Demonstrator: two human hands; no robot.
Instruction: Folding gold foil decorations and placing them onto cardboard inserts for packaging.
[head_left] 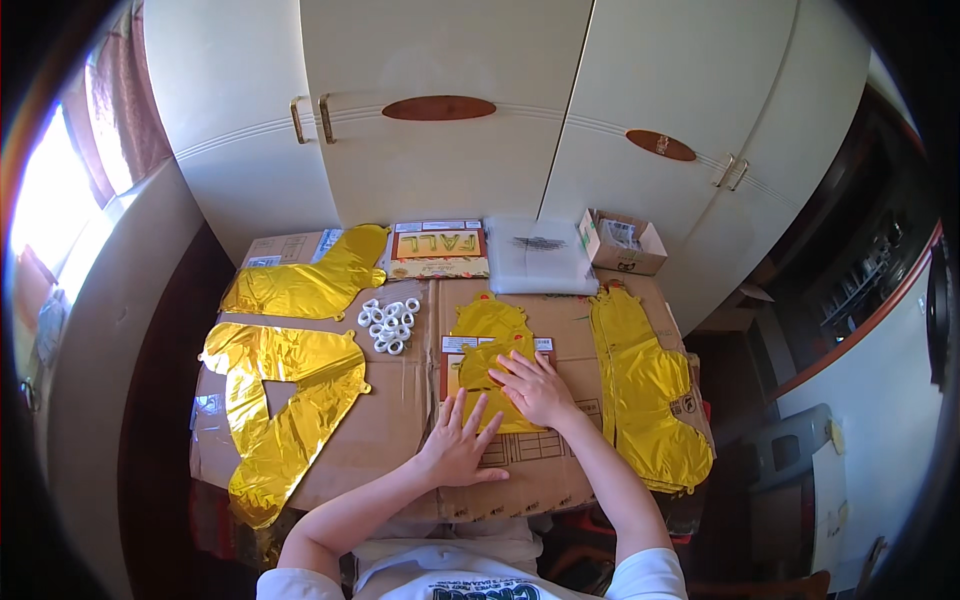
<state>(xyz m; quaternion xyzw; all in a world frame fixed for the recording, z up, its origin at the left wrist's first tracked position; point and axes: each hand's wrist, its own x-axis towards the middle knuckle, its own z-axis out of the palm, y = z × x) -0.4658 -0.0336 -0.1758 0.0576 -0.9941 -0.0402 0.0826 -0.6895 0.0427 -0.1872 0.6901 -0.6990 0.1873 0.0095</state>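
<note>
1. Right hand (538,388): open, palm down, fingers spread on the centre gold foil piece (485,360).
2. Left hand (462,447): open, fingers spread, at the foil's near-left edge; contact unclear.
3. Centre foil overlaps a printed card (451,352), mid-table, on cardboard (400,400).
4. White rings (388,325) far-left of it; gold right-hand foil (640,385) alongside.

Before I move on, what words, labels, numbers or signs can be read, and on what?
I won't copy printed wording, only place it.
Back card: large letters, readable.
Front card, under gold foil: too small.
Shirt: large dark letters, cut off.
Clear plastic stack: too small.
Small open box: too small.
Right oval plaque: blurred.
Cardboard: too small.
</note>
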